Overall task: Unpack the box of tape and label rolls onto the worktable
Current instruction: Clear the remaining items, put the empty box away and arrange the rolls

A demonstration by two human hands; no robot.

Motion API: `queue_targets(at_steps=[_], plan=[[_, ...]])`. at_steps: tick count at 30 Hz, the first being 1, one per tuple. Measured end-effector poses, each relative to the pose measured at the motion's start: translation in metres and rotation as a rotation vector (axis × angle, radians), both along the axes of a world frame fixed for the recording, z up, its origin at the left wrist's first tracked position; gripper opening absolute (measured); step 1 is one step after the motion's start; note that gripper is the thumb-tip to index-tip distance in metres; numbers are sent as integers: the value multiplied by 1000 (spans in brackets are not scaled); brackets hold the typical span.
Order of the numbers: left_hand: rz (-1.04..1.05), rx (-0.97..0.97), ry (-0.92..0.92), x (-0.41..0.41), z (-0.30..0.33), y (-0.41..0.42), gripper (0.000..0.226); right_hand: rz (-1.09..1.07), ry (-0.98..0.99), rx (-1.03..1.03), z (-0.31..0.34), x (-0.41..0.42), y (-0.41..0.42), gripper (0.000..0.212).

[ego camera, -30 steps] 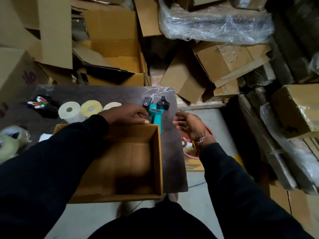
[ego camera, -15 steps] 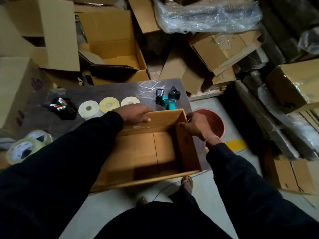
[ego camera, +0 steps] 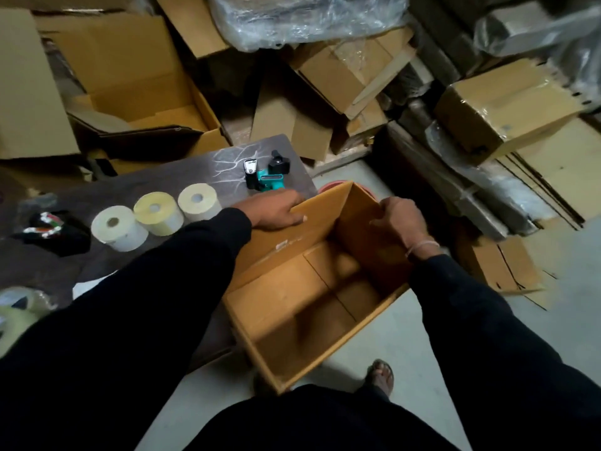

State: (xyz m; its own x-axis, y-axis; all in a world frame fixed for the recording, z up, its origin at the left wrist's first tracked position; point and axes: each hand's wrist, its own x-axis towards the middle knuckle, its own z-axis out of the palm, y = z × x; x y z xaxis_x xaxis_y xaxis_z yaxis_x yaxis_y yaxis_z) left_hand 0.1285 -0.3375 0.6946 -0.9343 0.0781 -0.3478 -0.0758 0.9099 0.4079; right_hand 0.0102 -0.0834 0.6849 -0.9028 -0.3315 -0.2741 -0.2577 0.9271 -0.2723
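1. The cardboard box (ego camera: 312, 288) is held by both hands, tilted, its near end out over the floor past the corner of the worktop (ego camera: 136, 190); its inside shows bare cardboard and no rolls

2. Left hand (ego camera: 276, 211): its grip is closed over the far wall of the box, fingers laid along the top edge with the thumb on the inner face

3. Right hand (ego camera: 398, 219): its grip is closed on the right wall, fingers curled over the rim near the far corner

4. Three label rolls (ego camera: 154, 214) stand in a row on the worktop, on end and touching or nearly so, just left of the left forearm. A teal tape dispenser (ego camera: 265, 177) lies behind the left hand near the far corner. A clear tape roll (ego camera: 22, 305) lies at the left edge, partly cut off by the frame

5. Judgement: unpacking looks complete or nearly so; the step in hand appears to be clearing the empty box away

6. Advice for the step: keep both grips on opposite walls so the thin cardboard does not fold; lift the far wall clear before swinging it, since the dispenser sits just behind the left hand; carry the box away from the rolls, to the right, and watch the sandalled foot (ego camera: 379, 374) below the near corner

7. Risk: a sideways sweep to the left could knock over the nearest roll
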Motion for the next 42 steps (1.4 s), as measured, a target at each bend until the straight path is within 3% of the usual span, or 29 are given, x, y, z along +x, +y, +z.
queue_targets(at_steps=[4,7,11,15,20,25,31,38,42], plan=[[30,11,48,-37,3,44,41,-71,178,113,14,-9,58,37],[98,38,45,-63,3,88,42,-153,258,177,17,-20,105,48],[160,71,106,-91,-1,152,44,-273,244,1,9,-40,168,69],[279,82,74,-120,-25,211,33,-390,153,-169,-7,-65,222,82],[356,83,11,-149,-60,269,24,-488,-19,-129,-35,-103,278,39],[351,-9,-21,-163,-100,313,29,-511,-229,-142,-74,-123,323,26],[317,1,-116,-179,-154,333,35,-612,-403,-206,-133,-123,355,37],[334,46,-227,-196,-240,354,46,-922,-511,-288,-191,-111,364,44],[379,18,-249,-208,-302,367,58,-1004,-514,-246,-267,-108,370,50]])
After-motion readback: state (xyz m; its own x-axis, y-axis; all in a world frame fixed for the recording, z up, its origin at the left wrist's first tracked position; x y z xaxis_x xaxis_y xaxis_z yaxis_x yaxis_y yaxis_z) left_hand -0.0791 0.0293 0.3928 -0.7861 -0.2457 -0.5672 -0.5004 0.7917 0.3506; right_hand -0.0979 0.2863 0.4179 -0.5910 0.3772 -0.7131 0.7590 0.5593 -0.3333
